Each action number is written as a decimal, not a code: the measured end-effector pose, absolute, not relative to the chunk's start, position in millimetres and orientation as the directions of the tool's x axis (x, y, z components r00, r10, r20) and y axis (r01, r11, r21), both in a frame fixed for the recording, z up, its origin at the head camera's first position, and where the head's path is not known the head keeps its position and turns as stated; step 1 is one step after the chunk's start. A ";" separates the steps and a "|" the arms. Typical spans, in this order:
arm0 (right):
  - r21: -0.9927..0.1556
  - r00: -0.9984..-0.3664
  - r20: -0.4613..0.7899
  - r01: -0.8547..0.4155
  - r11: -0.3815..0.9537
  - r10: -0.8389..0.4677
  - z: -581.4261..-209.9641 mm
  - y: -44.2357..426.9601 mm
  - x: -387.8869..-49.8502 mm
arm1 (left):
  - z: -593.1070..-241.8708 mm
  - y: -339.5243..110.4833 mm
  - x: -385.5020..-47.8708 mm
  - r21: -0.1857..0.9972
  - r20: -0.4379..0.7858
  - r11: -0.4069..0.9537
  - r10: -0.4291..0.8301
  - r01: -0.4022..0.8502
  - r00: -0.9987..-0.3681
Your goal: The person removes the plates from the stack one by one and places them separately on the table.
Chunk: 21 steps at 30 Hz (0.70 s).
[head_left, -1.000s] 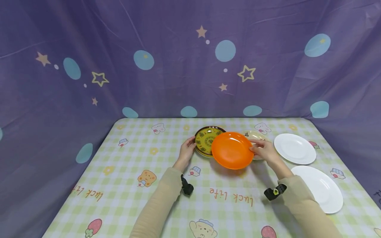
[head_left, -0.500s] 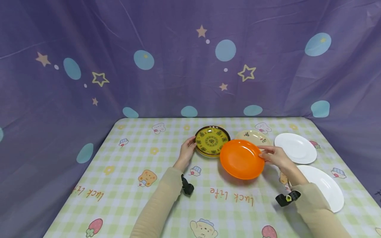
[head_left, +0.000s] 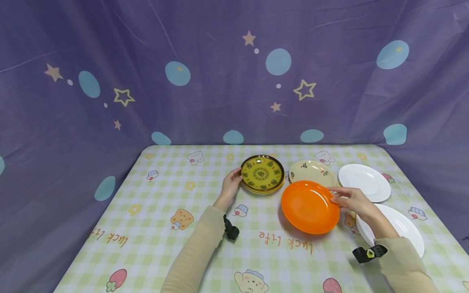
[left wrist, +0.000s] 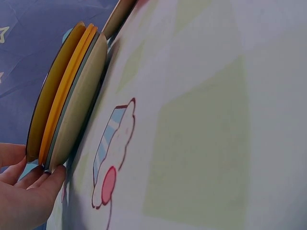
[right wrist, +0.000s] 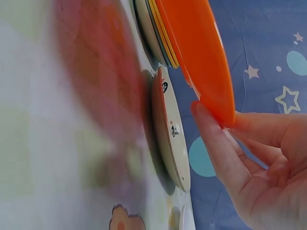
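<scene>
My right hand (head_left: 353, 201) pinches the right rim of an orange plate (head_left: 310, 207). The plate is raised over the tablecloth, as its shadow in the right wrist view shows. At the table's back middle stands a stack of plates (head_left: 261, 174), topped by a patterned olive-yellow one with a dark rim. Yellow, grey-blue and cream edges (left wrist: 86, 100) show below it in the left wrist view. My left hand (head_left: 229, 188) holds the stack's left rim, fingertips against the plate edges. A cream plate with small dark motifs (head_left: 311, 171) lies behind the orange plate, partly covered by it.
Two white plates lie on the right: one farther back (head_left: 364, 182), and a nearer one (head_left: 401, 230) partly hidden by my right forearm. A green-and-white checked cloth (head_left: 157, 260) covers the table. A purple curtain (head_left: 220, 106) hangs behind.
My right hand has carried the orange plate rightward and nearer to me, off the patterned stack, uncovering it and more of the cream plate. My left hand has stayed at the stack.
</scene>
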State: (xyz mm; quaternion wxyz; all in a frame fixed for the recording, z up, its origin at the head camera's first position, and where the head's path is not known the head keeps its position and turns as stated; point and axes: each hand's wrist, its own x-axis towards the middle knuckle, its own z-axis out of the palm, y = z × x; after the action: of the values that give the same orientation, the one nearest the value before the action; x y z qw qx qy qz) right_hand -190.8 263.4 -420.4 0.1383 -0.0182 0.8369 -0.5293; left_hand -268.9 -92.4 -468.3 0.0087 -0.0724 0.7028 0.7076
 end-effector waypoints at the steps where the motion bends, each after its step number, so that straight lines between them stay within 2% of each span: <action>1: -0.892 -0.961 -0.210 0.112 0.437 -0.182 -421.1 265.1 -189.8 | -468.0 -92.4 -268.9 0.993 -0.118 -0.013 -0.090 -0.117 -0.989; 21: -0.904 -0.939 -0.238 0.119 0.412 -0.249 -434.0 292.3 -169.8 | -466.6 -92.1 -268.2 0.992 -0.127 -0.008 -0.095 -0.127 -0.987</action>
State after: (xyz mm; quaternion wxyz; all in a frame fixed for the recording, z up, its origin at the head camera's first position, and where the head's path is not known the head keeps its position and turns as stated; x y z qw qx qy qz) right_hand -169.8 292.3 -434.0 0.1704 -0.0395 0.8226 -0.5410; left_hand -268.2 -92.1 -466.6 0.0111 -0.0787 0.7042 0.7056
